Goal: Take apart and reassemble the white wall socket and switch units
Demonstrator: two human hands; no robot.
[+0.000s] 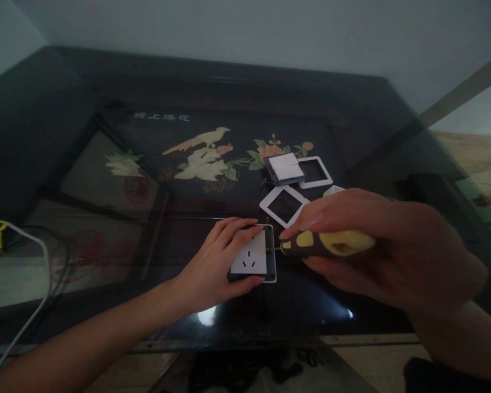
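Screwdriver (327, 244) and right hand (396, 251) sit closest, fingers and thumb closed round the yellow-and-dark handle, the tip at the right edge of a wall socket (249, 255). The left hand (216, 256), half spread, grips that socket between thumb and fingers on the dark counter (294, 322). Turning a screw there looks like the step, though its head is too small to make out; that calls for a straight tip and steady socket. Beyond lie a loose white frame (264, 205), then a white-faced module (286, 166) beside a second frame (316, 184).

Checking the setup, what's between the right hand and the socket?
In the head view, the screwdriver, held by the right hand and pointing at the socket.
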